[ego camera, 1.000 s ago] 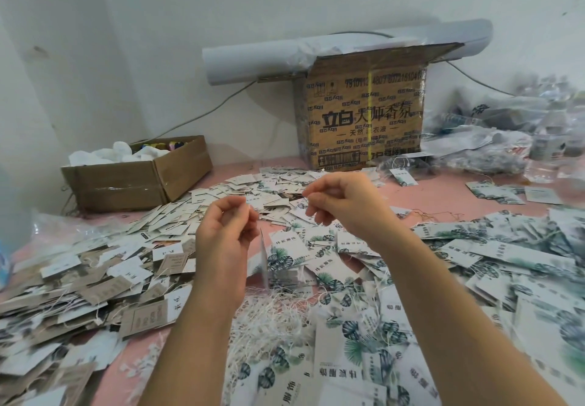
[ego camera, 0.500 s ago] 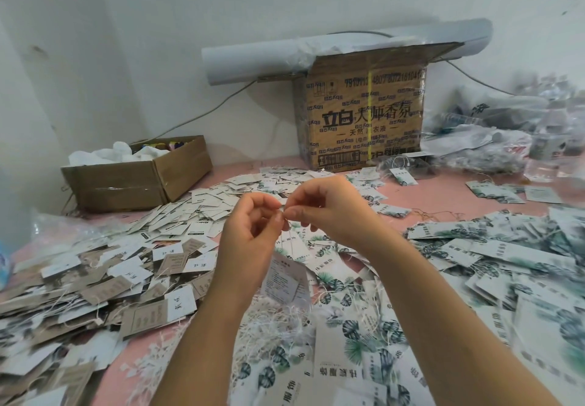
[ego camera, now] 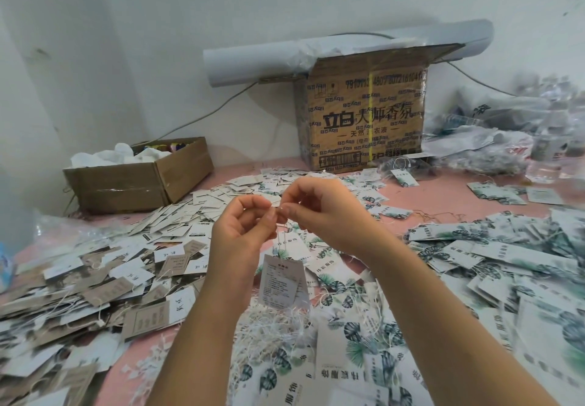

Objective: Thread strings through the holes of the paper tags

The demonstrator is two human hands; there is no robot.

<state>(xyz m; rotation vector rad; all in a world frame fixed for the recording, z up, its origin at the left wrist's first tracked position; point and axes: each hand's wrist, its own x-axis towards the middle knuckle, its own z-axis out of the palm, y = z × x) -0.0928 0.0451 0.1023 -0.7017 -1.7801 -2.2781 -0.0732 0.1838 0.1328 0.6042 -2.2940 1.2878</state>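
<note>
My left hand (ego camera: pixel 243 234) and my right hand (ego camera: pixel 319 212) meet fingertip to fingertip above the table, both pinching a thin white string (ego camera: pixel 278 215). A stack of paper tags (ego camera: pixel 281 280) hangs on that string just below my left hand, printed side facing me. Under it lies a pile of loose white strings (ego camera: pixel 272 326). Brown and white tags (ego camera: pixel 104 282) cover the left of the pink table (ego camera: pixel 411 196), leaf-printed tags (ego camera: pixel 493 256) the right.
An open low cardboard box (ego camera: pixel 136 177) with white stuff stands at the back left. A tall printed carton (ego camera: pixel 364 120) stands at the back centre with a paper roll (ego camera: pixel 285 57) on it. Clear plastic bags (ego camera: pixel 493 142) pile at the back right.
My hands came together from apart and now touch at the fingertips. The tags on the string swung from edge-on beside my left wrist to hanging flat below it.
</note>
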